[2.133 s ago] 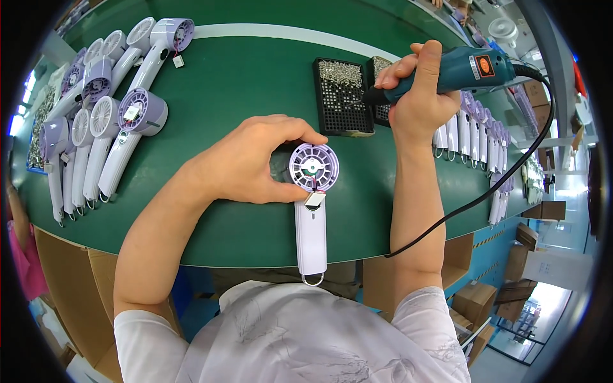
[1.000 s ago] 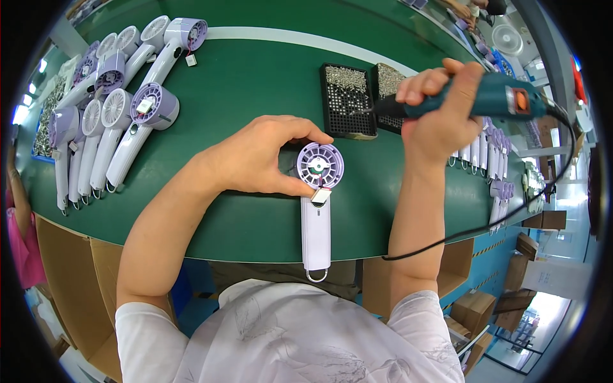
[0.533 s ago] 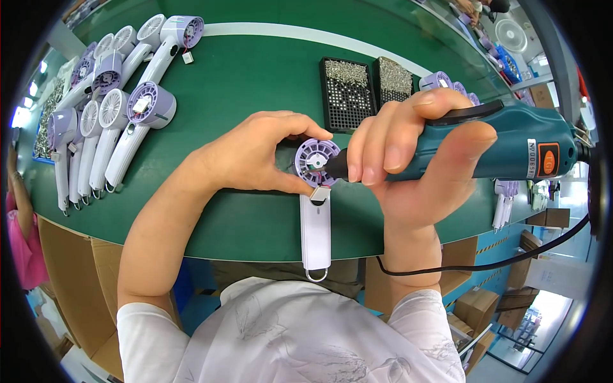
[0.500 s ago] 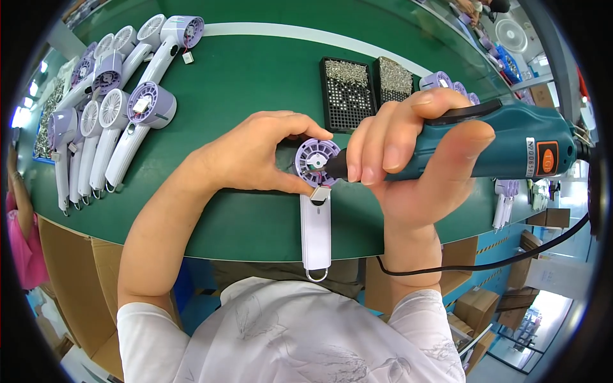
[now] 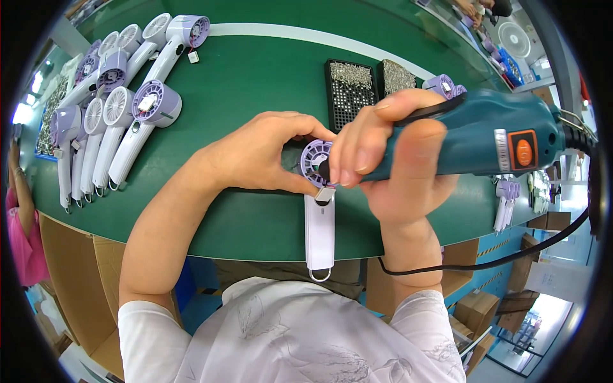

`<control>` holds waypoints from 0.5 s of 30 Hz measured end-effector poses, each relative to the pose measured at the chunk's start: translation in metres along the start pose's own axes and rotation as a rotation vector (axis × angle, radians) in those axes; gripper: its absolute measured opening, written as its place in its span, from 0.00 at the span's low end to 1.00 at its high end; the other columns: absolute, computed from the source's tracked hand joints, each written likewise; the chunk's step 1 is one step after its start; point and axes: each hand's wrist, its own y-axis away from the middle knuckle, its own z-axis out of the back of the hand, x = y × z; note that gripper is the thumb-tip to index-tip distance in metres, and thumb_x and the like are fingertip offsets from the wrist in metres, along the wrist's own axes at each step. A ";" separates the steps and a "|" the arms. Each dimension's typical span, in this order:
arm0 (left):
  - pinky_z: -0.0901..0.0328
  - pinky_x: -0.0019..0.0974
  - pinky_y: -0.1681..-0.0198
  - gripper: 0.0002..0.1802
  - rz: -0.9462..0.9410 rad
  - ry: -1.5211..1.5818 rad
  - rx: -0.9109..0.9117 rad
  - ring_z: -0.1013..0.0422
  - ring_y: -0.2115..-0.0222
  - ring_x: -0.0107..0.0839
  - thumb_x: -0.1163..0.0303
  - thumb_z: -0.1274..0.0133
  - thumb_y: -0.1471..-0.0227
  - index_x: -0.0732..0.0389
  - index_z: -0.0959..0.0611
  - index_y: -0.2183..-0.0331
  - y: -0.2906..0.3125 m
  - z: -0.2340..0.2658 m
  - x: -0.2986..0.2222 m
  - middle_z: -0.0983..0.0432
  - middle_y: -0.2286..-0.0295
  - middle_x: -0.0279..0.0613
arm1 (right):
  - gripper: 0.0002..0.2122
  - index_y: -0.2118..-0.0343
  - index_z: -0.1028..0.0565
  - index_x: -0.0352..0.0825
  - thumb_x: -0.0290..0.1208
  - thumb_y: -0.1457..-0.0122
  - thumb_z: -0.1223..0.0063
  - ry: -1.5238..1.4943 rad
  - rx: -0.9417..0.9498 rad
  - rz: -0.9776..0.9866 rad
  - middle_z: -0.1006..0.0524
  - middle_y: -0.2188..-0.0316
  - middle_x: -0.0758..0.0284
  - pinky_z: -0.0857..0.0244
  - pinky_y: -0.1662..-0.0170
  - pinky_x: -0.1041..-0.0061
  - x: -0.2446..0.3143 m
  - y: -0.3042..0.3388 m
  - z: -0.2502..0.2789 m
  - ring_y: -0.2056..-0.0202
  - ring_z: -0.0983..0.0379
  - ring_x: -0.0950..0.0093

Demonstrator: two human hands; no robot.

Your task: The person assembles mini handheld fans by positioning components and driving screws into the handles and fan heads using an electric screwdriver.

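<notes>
Nearer than the screw tray (image 5: 343, 119), the fan (image 5: 319, 223) is gripped by the left hand's (image 5: 255, 153) half-curled fingers; the screwdriver (image 5: 476, 137) is enclosed by the right hand (image 5: 399, 191); fastening seems underway, steady alignment being needed next

Held fan (image 5: 319, 223): smooth glossy plastic. Right of fan: power screwdriver (image 5: 476, 137), smooth plastic, low sheen. Beyond fan: matt plastic tray (image 5: 345, 115), shiny metal screws (image 5: 350, 73) in it. Under fan: smooth worktop (image 5: 255, 83). Left of fan: matt cardboard box (image 5: 73, 268).
</notes>
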 end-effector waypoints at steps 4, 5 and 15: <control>0.29 0.39 0.54 0.32 0.016 0.032 0.018 0.23 0.59 0.41 0.68 0.25 0.65 0.62 0.18 0.55 -0.002 0.002 -0.004 0.19 0.61 0.45 | 0.15 0.57 0.32 0.28 0.38 0.31 0.48 0.078 0.075 0.068 0.29 0.82 0.65 0.33 0.81 0.71 -0.001 -0.004 -0.003 0.85 0.33 0.75; 0.29 0.39 0.54 0.31 0.103 0.044 0.044 0.23 0.59 0.41 0.68 0.25 0.65 0.62 0.18 0.56 -0.003 0.006 -0.009 0.19 0.61 0.45 | 0.13 0.59 0.32 0.28 0.34 0.33 0.47 0.126 0.087 0.091 0.28 0.82 0.64 0.32 0.81 0.73 -0.004 -0.004 -0.005 0.85 0.32 0.75; 0.30 0.40 0.53 0.30 0.051 0.060 -0.004 0.23 0.59 0.42 0.72 0.26 0.66 0.61 0.19 0.57 -0.002 0.002 -0.008 0.19 0.61 0.44 | 0.08 0.69 0.30 0.27 0.21 0.40 0.40 0.136 0.113 0.084 0.27 0.84 0.65 0.32 0.80 0.78 -0.020 -0.004 -0.012 0.84 0.28 0.78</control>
